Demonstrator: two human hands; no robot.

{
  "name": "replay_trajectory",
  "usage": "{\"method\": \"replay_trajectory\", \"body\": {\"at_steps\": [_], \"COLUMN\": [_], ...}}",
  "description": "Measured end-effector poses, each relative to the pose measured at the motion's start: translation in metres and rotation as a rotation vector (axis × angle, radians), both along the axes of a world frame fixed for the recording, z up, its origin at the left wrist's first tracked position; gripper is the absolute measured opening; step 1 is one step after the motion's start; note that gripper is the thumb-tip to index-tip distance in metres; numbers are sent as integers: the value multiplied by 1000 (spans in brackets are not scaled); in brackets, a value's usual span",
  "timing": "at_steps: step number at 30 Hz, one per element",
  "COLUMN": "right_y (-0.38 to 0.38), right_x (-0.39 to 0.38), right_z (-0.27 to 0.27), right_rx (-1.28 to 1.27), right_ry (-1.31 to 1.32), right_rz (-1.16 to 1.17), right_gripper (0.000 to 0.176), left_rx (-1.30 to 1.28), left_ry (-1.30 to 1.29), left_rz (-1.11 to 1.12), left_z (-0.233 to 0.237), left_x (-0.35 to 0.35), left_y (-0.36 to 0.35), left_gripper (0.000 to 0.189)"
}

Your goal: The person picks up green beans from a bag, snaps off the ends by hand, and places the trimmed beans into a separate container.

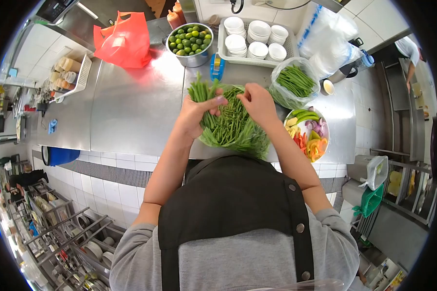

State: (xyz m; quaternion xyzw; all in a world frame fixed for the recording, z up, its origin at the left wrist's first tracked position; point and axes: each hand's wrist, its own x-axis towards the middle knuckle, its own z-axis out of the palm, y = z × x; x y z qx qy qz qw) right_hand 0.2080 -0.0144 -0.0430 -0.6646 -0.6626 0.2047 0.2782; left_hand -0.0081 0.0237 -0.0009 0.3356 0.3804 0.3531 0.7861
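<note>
My left hand (195, 112) is closed round a bunch of green beans (197, 92), their ends sticking up above the thumb. In front of me on the steel counter lies an open clear plastic bag (257, 140) full of long, thin green beans (228, 119). Over the right side of this bag, my right hand (260, 104) has thumb and fingertips pinched together; whatever is between them is too small to make out. A second clear bag (279, 94) with straighter green beans (296, 81) stands beyond my right hand. Near my right forearm sits a plate of cut vegetables (302, 130).
Along the back of the steel counter (136, 106) are a red plastic bag (124, 41), a pot of limes (194, 59), a blue tape dispenser (217, 68) and a crate (255, 60) of stacked white cups. A small cup (328, 87) stands at right. Another person's arm (411, 72) shows far right.
</note>
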Motion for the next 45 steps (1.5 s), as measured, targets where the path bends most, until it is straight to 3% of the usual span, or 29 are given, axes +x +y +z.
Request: {"method": "replay_trajectory", "body": {"at_steps": [1,4,9,15,18,21,24,25,28,32,35,38,41,45], "right_y": [0,-11,-30,-19,-12,0,6,7,8,30,51,64,61,41], "right_x": [4,-2,-42,-44,-34,-19,5,10,8,4,-8,-13,-3,7], "right_z": [-1,1,32,35,43,41,4,-5,-14,-70,-75,-98,-90,-39], "right_rx": [-184,-427,-142,-17,118,201,77,-101,-585,-62,-171,-127,-29,108], "right_ry": [-12,539,949,982,1168,1562,900,581,192,-72,-165,-171,158,307], "right_rz": [76,414,223,170,114,-47,-49,10,163,-51,-65,-116,-76,1], "right_gripper": [21,29,21,13,14,15,23,30,35,25,22,20,16,13], "left_rx": [-59,-266,-288,-155,-79,-123,-195,-218,-328,-321,-307,-356,-303,-232], "left_ry": [-88,-374,-448,-338,-280,-313,-331,-328,-406,-273,-288,-317,-237,-63], "left_rz": [57,170,216,229,224,276,317,323,307,217,109,64,101,210], "left_z": [1,-9,-15,-14,-18,-30,-39,-40,-35,-34,-41,-43,-46,-30], "left_x": [-2,-10,-11,-7,-4,-6,-10,-10,-10,-10,-10,-8,-5,-1], "left_y": [2,12,16,11,7,6,7,7,3,-3,-9,-12,-10,-6], "left_gripper": [30,31,30,33,34,34,30,28,18,15,16,15,17,15]}}
